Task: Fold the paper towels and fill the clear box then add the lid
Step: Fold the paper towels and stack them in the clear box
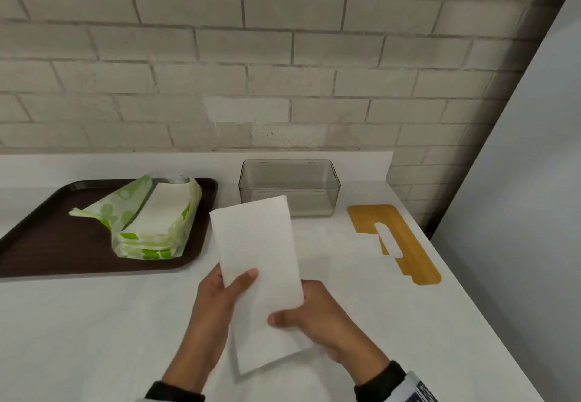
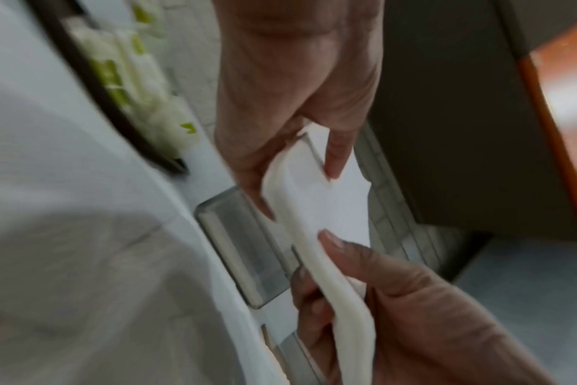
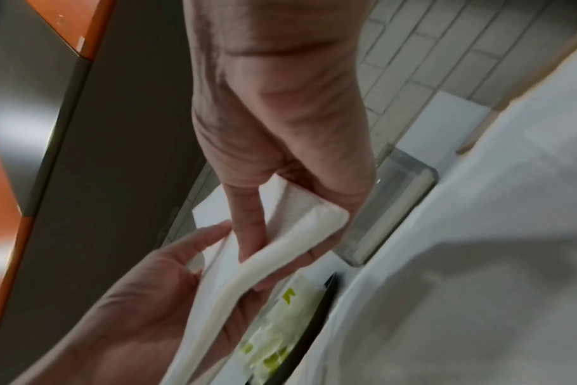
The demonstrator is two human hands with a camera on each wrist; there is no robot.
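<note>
Broadly, the white counter (image 1: 94,323) carries everything, backed by a brick wall (image 1: 283,56). On its left sits a dark brown tray (image 1: 47,244) holding an opened green-and-white pack of paper towels (image 1: 154,216). The clear box (image 1: 289,186) stands at the back centre, with nothing visible inside; the yellow lid (image 1: 399,241) lies flat to its right, apart from it.

A folded paper towel (image 1: 257,263) is held above the counter, in front of the box and between both hands. The left hand (image 1: 213,307) grips its left long edge, thumb laid across the top face and fingers curled beneath. The right hand (image 1: 317,316) pinches the lower right portion, thumb on top and fingers behind. In the left wrist view the towel (image 2: 317,205) bows into a loose curve between the two grips, its layers not pressed flat.

Risks, as judged:
- The fold appears soft. If either pinch slackens during transfer, the layers may spring open and the towel would enter the box unfolded.
- The towel's far corner overlaps the near wall of the box in the head view. A low carry could catch that wall and shift the light container.
- The near lower corner hangs free below the right hand and could drag on the counter.
</note>
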